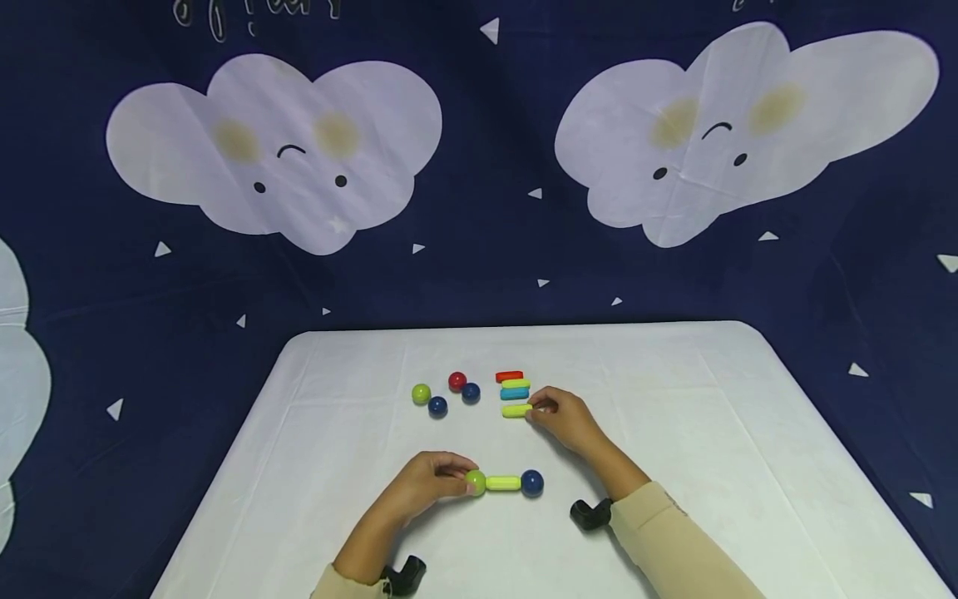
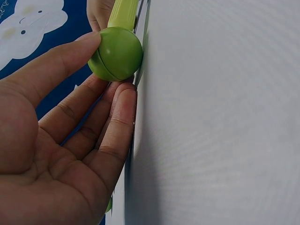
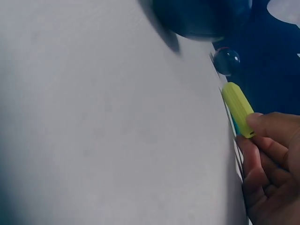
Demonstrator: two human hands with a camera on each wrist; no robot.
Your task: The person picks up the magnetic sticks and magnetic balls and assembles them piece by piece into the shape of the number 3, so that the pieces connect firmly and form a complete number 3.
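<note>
On the white worktop (image 1: pixel 674 433), the left hand (image 1: pixel 428 482) pinches a glossy lime-green ball (image 1: pixel 476 482), joined by a yellow-green rod (image 1: pixel 503 482) to a glossy dark-blue ball (image 1: pixel 532 483). Nearer the far edge, the right hand (image 1: pixel 569 420) pinches one end of a loose yellow-green ribbed rod (image 1: pixel 516 411), near blue (image 1: pixel 514 394), yellow-green (image 1: pixel 515 383) and red rods (image 1: pixel 509 377). Toward the left edge lie four loose glossy balls: green (image 1: pixel 422 394), red (image 1: pixel 457 382) and two dark blue (image 1: pixel 437 407).

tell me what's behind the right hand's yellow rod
Behind the held rod lie a blue rod, another yellow rod and a red rod; the spot it covers is hidden.
</note>
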